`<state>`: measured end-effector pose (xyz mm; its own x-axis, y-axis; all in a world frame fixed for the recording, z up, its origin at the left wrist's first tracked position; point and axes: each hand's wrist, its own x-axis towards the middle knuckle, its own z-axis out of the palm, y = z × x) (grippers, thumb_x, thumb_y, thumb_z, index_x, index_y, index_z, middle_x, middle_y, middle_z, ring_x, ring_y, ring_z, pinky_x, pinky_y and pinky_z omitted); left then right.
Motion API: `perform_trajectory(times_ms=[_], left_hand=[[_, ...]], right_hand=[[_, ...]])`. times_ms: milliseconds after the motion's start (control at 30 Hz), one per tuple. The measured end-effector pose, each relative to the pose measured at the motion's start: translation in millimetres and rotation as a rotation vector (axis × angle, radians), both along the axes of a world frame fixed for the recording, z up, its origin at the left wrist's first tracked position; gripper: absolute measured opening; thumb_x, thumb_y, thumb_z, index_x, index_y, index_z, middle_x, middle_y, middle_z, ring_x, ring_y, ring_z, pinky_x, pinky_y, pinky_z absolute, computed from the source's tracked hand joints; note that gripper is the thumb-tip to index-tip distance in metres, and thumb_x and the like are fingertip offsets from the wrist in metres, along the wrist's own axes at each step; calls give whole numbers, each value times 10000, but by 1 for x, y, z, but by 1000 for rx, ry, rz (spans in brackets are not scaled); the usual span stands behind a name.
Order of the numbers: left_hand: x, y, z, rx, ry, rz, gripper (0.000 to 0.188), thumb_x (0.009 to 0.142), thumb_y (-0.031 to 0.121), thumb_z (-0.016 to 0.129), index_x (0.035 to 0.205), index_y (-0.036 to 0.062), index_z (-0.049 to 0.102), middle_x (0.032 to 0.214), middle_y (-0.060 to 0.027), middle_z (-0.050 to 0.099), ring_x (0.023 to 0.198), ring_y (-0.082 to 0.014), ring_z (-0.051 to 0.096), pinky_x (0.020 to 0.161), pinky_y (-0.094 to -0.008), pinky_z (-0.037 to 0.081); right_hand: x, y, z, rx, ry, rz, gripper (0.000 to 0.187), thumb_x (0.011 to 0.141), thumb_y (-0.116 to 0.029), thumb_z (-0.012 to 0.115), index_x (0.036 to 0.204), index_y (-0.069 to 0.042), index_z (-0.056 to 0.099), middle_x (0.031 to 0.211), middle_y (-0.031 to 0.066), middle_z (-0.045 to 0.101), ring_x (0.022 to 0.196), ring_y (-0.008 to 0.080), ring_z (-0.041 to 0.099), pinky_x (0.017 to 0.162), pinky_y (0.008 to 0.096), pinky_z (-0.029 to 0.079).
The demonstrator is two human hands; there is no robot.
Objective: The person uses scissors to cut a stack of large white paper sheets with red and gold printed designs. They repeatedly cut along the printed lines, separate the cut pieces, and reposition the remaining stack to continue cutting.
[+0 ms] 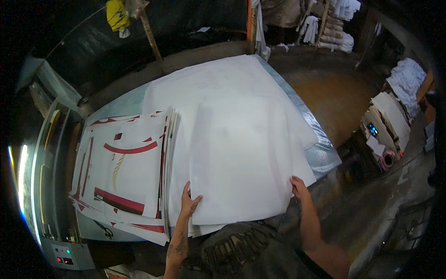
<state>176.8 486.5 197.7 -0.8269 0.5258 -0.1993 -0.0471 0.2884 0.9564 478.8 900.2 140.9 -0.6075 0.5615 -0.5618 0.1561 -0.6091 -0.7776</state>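
A large translucent white sheet (pixel 239 162) lies in front of me on top of wider white sheets (pixel 204 81) that cover much of the table. My left hand (pixel 189 201) is at its near left edge, thumb and index finger spread apart, the palm over the paper. At the near right edge, my right hand (pixel 298 186) has its fingers closed on the sheet's border. Faint darker strips show through the sheet along both sides. Left of it lies a stack of printed sheets (pixel 132 167) with dark red bands, curved shapes and a gold twisted motif.
Black-handled scissors (pixel 104 229) lie at the table's near left, beside a machine (pixel 69 255) with small lit indicators and a bright tube. The table's shiny edge (pixel 325 156) shows at right. Farther right are stacked boards (pixel 390 121), white cloth (pixel 406 83) and a tape roll (pixel 387 160).
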Motion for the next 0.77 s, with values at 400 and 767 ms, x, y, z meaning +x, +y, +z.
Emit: perform_trajectory(times_ms=[400, 767], left_hand=[[22, 23, -38, -121, 358, 234, 538, 810, 170, 718, 1244, -61, 501, 882, -186, 662, 722, -194, 602, 669, -321, 486], [36, -16, -59, -72, 328, 490, 615, 863, 278, 692, 1331, -36, 446, 1208, -292, 564, 1131, -248, 550, 992, -342, 430]], right_hand=[[12, -15, -23, 803, -351, 2, 515, 780, -1, 711, 1238, 35, 480, 921, 193, 662, 810, 221, 651, 676, 304, 517], [-97, -5, -2, 982, -318, 55, 372, 805, -52, 711, 1156, -12, 594, 959, 139, 656, 817, 213, 606, 729, 276, 499]])
